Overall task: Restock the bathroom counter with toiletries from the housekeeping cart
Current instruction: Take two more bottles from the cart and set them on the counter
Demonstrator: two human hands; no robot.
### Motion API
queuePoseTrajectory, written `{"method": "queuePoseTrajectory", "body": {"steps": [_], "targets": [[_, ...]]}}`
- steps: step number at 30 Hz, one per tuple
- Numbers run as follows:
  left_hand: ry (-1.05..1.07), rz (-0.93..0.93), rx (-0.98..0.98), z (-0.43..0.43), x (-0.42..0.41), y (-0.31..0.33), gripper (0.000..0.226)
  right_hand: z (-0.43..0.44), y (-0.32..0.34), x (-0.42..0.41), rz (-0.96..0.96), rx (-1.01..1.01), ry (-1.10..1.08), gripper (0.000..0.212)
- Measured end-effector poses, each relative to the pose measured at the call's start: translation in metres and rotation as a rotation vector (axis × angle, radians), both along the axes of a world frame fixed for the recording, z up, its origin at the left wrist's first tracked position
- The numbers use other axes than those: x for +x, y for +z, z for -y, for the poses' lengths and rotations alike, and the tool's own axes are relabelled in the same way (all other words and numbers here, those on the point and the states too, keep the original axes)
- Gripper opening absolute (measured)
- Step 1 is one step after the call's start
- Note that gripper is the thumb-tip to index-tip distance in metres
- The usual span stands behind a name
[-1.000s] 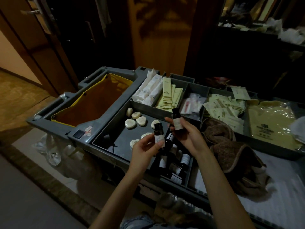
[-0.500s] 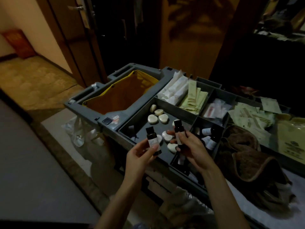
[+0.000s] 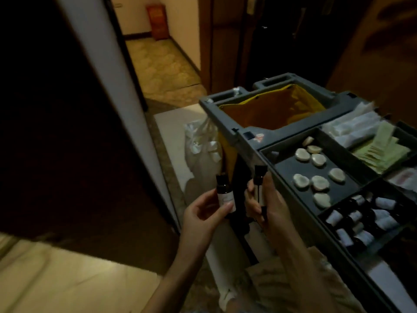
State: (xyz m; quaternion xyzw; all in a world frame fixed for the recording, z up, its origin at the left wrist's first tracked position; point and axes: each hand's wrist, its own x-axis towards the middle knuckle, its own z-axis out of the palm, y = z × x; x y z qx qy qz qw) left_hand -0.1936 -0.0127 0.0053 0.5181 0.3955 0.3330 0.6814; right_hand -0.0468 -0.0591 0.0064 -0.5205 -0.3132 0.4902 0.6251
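Left hand (image 3: 203, 214), right hand (image 3: 269, 206) swung leftward, gripping bottles (image 3: 223, 192) (image 3: 259, 182).

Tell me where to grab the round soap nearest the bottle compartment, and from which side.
Pinch the soap across its rim with fingertips, coming straight down from above. It lies flat on the tray floor, so only its thin edge offers purchase, and the divider wall close beside it would likely block a sideways reach.

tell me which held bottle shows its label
The bottle in the left hand: its pale label faces the camera; the right hand covers most of the other bottle.
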Motion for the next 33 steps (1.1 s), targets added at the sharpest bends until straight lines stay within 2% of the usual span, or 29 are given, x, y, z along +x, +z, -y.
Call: {"method": "queuePoseTrajectory", "body": {"steps": [2, 4, 7, 11, 13, 17, 20, 21, 28, 33], "targets": [[0.047, -0.019, 0.032, 0.003, -0.023, 0.005, 0.046, -0.009, -0.001, -0.021, 0.069, 0.004, 0.099, 0.076], [0.150, -0.034, 0.027, 0.011, -0.043, 0.010, 0.038, -0.016, -0.002, -0.041, 0.101, -0.009, 0.239, 0.079], [0.336, -0.039, 0.026, 0.031, -0.074, 0.018, 0.028, -0.024, -0.006, -0.071, 0.156, -0.014, 0.497, 0.069], [0.695, -0.086, 0.040, 0.067, -0.111, 0.019, 0.041, -0.030, -0.007, -0.102, 0.073, -0.068, 0.820, 0.046], [0.880, -0.093, 0.052, 0.089, -0.121, 0.019, 0.041, -0.031, -0.004, -0.120, 0.117, -0.019, 1.035, 0.050], [1.199, -0.066, 0.063, 0.132, -0.124, 0.017, 0.035, -0.027, 0.006, -0.150, 0.230, 0.144, 1.280, 0.060], [1.417, -0.085, 0.049, 0.166, -0.123, 0.015, 0.039, -0.017, 0.007, -0.175, 0.205, 0.190, 1.376, 0.028], [1.485, -0.088, 0.053, 0.177, -0.124, 0.017, 0.041, -0.011, 0.011, -0.185, 0.191, 0.204, 1.395, 0.025], [1.959, -0.092, 0.095, 0.251, -0.130, 0.024, 0.032, 0.040, 0.016, -0.253, 0.156, 0.285, 1.655, 0.038], [2.117, -0.097, 0.112, 0.284, -0.144, 0.027, 0.032, 0.075, 0.019, -0.289, 0.099, 0.336, 1.838, 0.039]]}}
